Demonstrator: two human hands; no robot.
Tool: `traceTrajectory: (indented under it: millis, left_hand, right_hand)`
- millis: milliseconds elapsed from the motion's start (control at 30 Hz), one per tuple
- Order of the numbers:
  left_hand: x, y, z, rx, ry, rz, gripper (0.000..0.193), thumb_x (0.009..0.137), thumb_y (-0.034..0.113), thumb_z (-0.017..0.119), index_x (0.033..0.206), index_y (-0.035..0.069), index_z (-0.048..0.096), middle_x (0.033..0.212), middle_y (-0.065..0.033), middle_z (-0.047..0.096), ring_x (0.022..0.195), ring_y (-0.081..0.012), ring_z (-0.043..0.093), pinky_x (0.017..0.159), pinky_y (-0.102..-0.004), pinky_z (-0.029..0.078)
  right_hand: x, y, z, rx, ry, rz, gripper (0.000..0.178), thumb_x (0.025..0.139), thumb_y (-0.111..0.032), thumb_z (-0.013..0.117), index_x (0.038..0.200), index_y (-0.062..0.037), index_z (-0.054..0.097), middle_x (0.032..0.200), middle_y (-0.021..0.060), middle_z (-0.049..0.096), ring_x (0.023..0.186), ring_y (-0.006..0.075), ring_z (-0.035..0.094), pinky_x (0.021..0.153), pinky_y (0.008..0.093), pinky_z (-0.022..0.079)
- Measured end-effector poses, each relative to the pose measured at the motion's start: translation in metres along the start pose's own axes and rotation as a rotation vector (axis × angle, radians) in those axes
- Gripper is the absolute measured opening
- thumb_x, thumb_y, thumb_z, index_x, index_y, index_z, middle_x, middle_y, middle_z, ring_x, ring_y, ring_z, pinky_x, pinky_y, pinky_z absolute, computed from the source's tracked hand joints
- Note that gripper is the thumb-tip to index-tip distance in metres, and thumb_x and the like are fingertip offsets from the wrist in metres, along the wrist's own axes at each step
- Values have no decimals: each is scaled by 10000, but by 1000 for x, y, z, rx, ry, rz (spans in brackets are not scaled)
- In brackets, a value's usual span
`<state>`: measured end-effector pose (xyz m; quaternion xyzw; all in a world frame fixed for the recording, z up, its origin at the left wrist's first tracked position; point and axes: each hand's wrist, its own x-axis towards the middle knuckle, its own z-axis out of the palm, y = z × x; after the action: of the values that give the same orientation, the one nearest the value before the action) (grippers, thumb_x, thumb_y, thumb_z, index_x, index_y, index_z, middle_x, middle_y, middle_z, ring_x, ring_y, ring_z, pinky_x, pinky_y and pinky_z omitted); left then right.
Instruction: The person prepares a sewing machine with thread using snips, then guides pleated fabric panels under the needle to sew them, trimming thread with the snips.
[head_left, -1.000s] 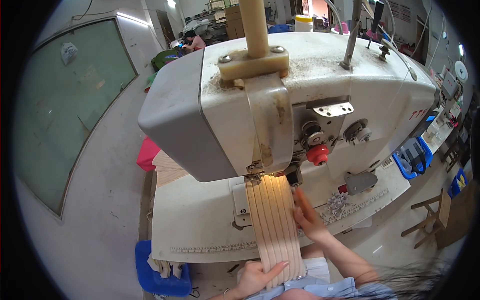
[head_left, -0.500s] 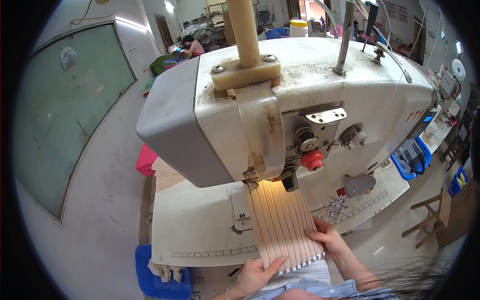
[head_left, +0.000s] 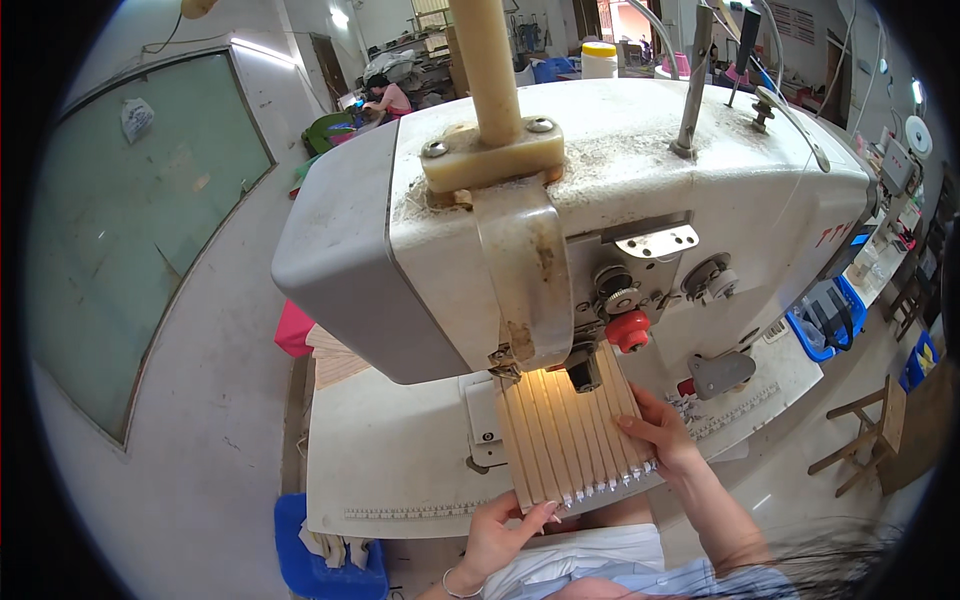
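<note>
- I see the beige ribbed strip (head_left: 572,432) lying on the white machine bed (head_left: 400,470), its far end under the head of the sewing machine (head_left: 600,230), where a small lamp lights it. A second ago it ran straight toward me; now its near end has swung to my right, so it lies at a slant.
- My right hand (head_left: 660,432) has slid down from beside the needle area to the strip's right edge. It lies flat, fingers spread and pressing, not clenched round anything.
- My left hand (head_left: 500,530) stays at the near left corner, fingertips curled over the strip's end; it looks like a light pinch of that edge.
- I read the change as the piece being turned under the foot, with both hands steering it.
- A blue bin (head_left: 325,555) sits below the bed on my left.
</note>
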<state>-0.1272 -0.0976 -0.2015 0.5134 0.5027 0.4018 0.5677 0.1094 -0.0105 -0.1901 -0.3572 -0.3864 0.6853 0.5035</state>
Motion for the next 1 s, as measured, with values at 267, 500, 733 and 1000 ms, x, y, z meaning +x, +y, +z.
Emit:
traceTrajectory:
  millis: [267,500,733,1000]
  left_hand:
    - [23,13,-5,-137,70,99,202,923,109,574,1034,-50,631,874,-108,685,764,-129,626,588,-218,477]
    - [51,23,-16,-86,54,136,214,935,116,557,1050,-49,631,869,-97,681,730,-106,603,549,-214,463]
    - [78,33,-26,-85,56,230,188,940,139,555,995,-18,642,831,-75,671,680,-76,574,525,-199,438]
    - [108,48,-35,-62,66,242,226,952,203,539,822,22,578,623,32,497,518,-27,397,463,-186,294]
  right_hand:
    - [26,-10,3,-6,-13,-90,631,855,-70,631,1402,29,331,1310,126,509,1178,164,503,986,296,400]
    - [48,-28,10,-82,25,-82,586,856,-83,624,1369,43,369,1225,107,561,1100,141,538,937,274,423]
    - [73,-35,12,-146,105,-110,337,857,-124,635,1128,39,519,1011,89,610,901,121,596,785,253,481]
    - [102,-29,3,-122,150,-25,308,848,-146,636,1054,48,515,928,95,605,806,140,609,645,274,506]
